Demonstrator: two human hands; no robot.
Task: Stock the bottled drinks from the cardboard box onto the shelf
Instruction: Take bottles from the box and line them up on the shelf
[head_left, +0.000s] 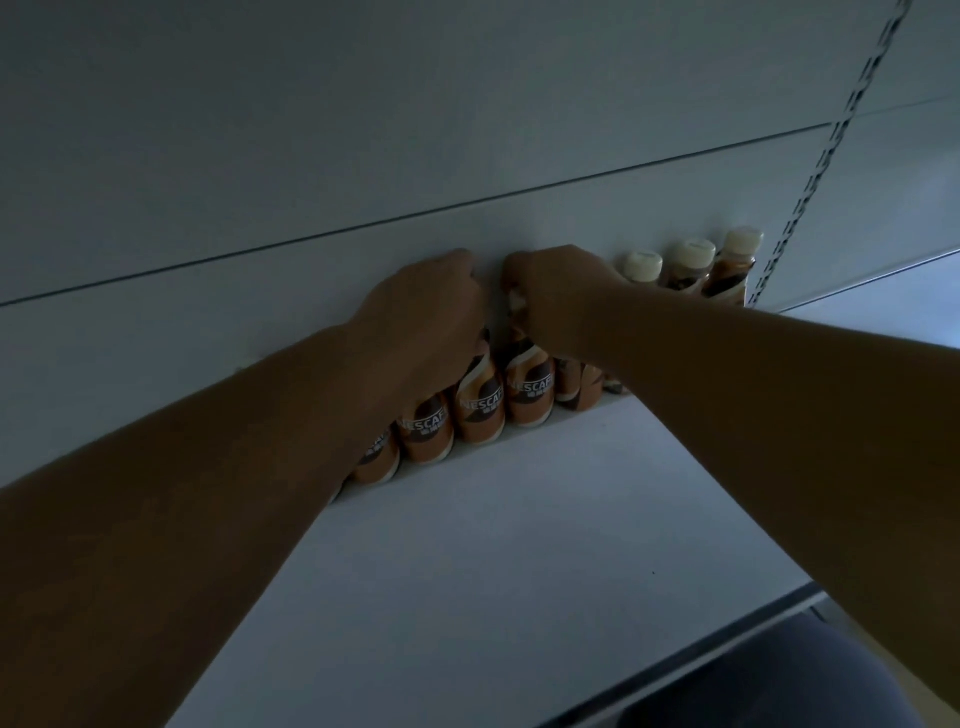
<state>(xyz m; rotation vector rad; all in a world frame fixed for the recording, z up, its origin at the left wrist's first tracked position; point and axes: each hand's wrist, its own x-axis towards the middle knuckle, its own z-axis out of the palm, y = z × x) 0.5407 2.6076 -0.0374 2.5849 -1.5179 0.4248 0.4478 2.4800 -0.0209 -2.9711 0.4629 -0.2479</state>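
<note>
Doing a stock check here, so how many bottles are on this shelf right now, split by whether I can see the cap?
Bottles with cream caps showing: 3
Bottles with tops hidden under the left hand, right hand or arms: 5
Total: 8, possibly more behind the arms

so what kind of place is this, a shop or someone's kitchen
Most likely a shop aisle or stockroom. A row of identical Nescafe bottles lines the back of a white metal shelf, with a slotted upright rail typical of retail shelving. Both hands sit on bottle tops.
</note>
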